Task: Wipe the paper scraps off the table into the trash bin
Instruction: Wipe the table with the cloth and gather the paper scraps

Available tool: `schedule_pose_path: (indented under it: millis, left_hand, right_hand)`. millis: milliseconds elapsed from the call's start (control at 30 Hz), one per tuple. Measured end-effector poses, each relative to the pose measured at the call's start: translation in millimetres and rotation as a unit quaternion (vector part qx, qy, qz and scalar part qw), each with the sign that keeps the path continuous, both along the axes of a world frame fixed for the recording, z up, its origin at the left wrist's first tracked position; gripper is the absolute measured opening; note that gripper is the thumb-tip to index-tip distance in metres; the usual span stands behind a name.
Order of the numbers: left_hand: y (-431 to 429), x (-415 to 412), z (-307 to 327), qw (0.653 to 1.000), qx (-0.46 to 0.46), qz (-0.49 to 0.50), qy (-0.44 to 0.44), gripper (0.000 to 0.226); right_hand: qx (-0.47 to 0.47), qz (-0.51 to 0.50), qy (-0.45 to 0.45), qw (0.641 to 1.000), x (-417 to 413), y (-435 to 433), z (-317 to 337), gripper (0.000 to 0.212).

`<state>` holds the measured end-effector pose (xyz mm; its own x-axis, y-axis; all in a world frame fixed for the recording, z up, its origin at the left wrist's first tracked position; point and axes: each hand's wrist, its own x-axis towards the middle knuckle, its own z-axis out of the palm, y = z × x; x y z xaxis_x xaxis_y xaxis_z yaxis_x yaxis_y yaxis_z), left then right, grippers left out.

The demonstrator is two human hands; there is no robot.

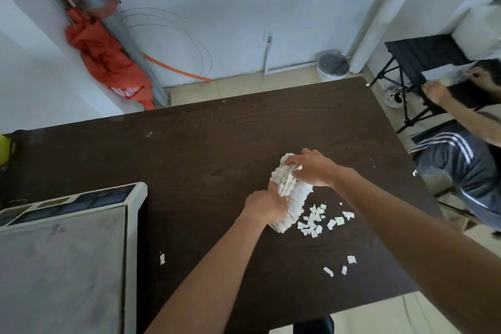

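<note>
Dark brown wood-grain table (217, 138) fills most of my view. Far L edge, at 9 o'clock, a yellow object (3, 148) is cut off by the frame; can't tell what it is. At 8 o'clock a grey-topped machine (62, 252) w/ a control panel sits on the table, its near part out of shot. One lone paper scrap (162, 258) lies just R of it.

Near centre the left hand (267, 207) has its fingers curled into the near end of a white ribbed cloth (291, 198). The right hand (314, 169) grips the far end, fingertips buried in the folds. The cloth is bunched into a roll on the table, underside hidden.

The main pile of paper scraps (315, 221) lies on the table just beside the cloth, at its 4 o'clock. A few stray scraps (340, 266) lie nearer me at 5 o'clock, apart from the pile.

A white trash bin (333, 65) stands on the floor past the table's far edge at 1 o'clock, well apart from the scraps; its inside is too blurry to read. At 3 o'clock a second person (461, 165) sits, partly cut off.
</note>
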<state>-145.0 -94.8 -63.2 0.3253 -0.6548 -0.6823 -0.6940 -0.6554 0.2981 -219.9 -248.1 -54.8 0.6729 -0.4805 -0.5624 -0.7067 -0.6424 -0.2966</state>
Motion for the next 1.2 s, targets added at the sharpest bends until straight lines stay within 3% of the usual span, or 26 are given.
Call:
schedule_pose_path:
  millis: [233,733,967,1200]
  left_hand:
    - [-14,-19,3,0.996,0.021,-0.083,-0.013,0.056]
    - [-27,-56,11,0.985,0.038,-0.166,0.000,0.059]
    - [-30,-57,8,0.981,0.045,-0.187,0.018,0.059]
    - [-29,-37,0,0.984,0.025,-0.147,0.098,0.058]
  right_hand:
    - [0.007,-0.056,-0.013,0.998,-48,-1,-2,0.048]
    - [0.011,-0.149,-0.029,0.988,-118,9,-9,0.044]
    - [0.015,-0.179,-0.027,0.983,-133,20,-10,0.041]
    - [0.002,-0.202,-0.021,0.979,-131,24,-11,0.044]
